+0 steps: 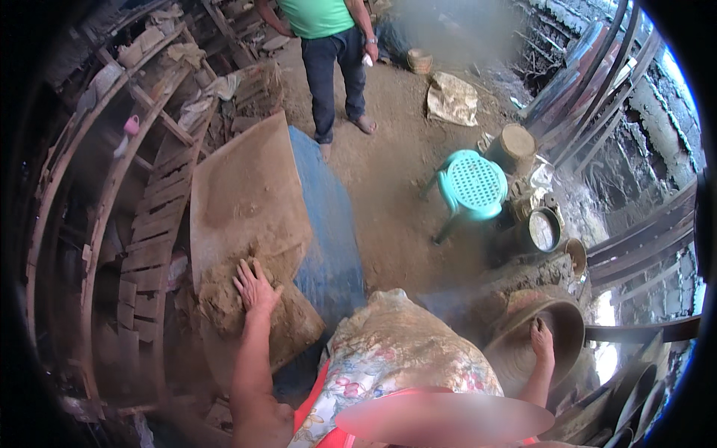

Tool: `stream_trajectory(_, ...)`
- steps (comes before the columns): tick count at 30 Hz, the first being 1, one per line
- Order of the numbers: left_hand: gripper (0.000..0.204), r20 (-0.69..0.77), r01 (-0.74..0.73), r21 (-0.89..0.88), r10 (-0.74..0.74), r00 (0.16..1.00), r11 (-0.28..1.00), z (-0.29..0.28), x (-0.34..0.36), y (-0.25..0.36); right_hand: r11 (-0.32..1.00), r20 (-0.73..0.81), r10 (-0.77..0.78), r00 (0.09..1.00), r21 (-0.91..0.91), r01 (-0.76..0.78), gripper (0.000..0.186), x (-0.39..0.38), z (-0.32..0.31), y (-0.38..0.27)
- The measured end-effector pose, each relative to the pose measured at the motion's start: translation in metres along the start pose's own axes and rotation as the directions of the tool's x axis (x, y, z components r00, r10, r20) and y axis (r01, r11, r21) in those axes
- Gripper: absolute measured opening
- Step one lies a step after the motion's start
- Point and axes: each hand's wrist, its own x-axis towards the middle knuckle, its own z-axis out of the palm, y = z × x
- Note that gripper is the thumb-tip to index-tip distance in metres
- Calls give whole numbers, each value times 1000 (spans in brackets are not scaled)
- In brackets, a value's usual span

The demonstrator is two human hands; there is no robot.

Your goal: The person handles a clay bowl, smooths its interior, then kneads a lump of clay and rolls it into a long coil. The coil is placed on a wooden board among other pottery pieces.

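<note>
On my feed this looks like a rough clay workshop: a brown clay heap (216, 299) sits on a smeared surface (243, 179) at eight o'clock, and I see a broad muddy basin (508, 355) at four. Slatted wooden racks (153, 246) at nine, dusty buckets (517, 145) at two and an earthen-looking floor (396, 231) fit that.

A blue-green stool (472, 181) and a standing person (326, 67) on a dirt floor (396, 224)
The person wears a green shirt (317, 19) and dark pants (334, 78). 1 brown bucket (515, 142) sits just beside the stool. Farther off, 1 pale sack (452, 98) lies near 1 small basket (420, 61). On the left, 1 pink cup (132, 125) is by a wooden rack (153, 231).
</note>
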Motion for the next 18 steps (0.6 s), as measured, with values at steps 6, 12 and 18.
stream_trajectory(6, 102, 167, 92, -27, -86, 982, 995, -21, 28, 9, 989, -41, 22, 999, -146, -27, 43, -6, -45, -27)
stream_trajectory(12, 102, 303, 184, -71, -155, 940, 980, -29, 46, 8, 947, -233, -39, 972, -318, -38, 34, -1, -101, -131)
stream_trajectory(18, 105, 312, 212, -162, -153, 938, 964, -22, 50, 1, 950, -66, -287, 956, -148, 275, 40, 43, -74, -275)
